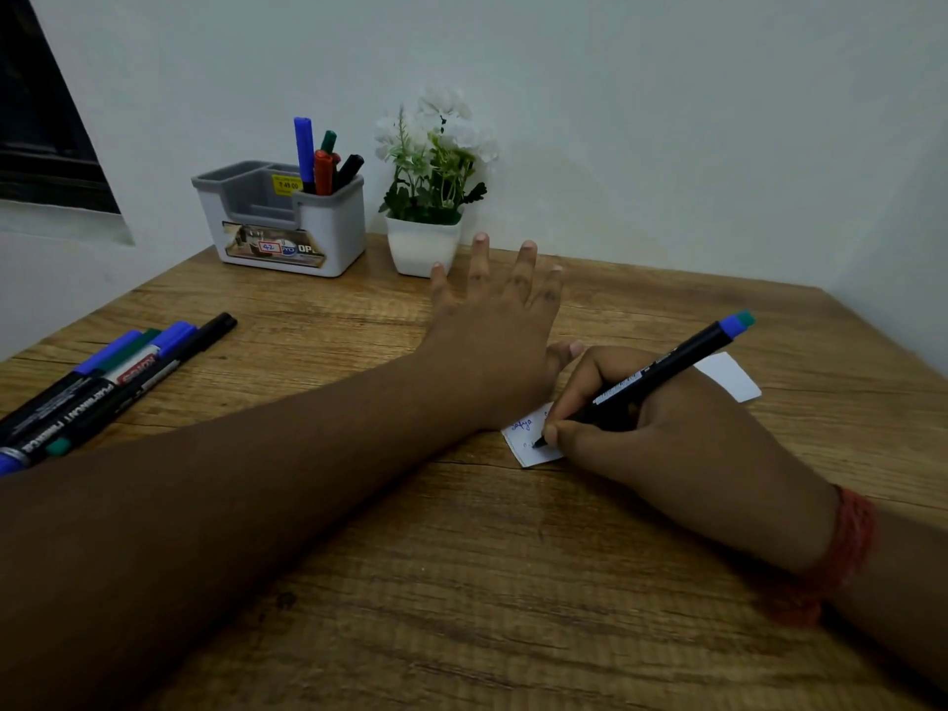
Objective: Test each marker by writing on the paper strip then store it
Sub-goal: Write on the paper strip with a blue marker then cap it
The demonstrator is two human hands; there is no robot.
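My right hand (pixel 662 433) grips a black marker (pixel 672 364) with a blue end and a green cap stuck on it. Its tip touches the white paper strip (pixel 528 443), which bears blue handwriting. My left hand (pixel 492 325) lies flat on the table with fingers spread and straight, its heel pressing on the strip's upper edge. The strip's far end (pixel 733 374) shows beyond my right hand. Several capped markers (pixel 118 374) lie in a bunch at the table's left edge. A grey and white holder (pixel 287 223) at the back holds several markers (pixel 320 161) upright in its right compartment.
A small white pot with white flowers (pixel 428 197) stands right of the holder, just beyond my left fingertips. The wooden table (pixel 461 582) meets a white wall at the back and right. A dark window (pixel 41 120) is at the upper left.
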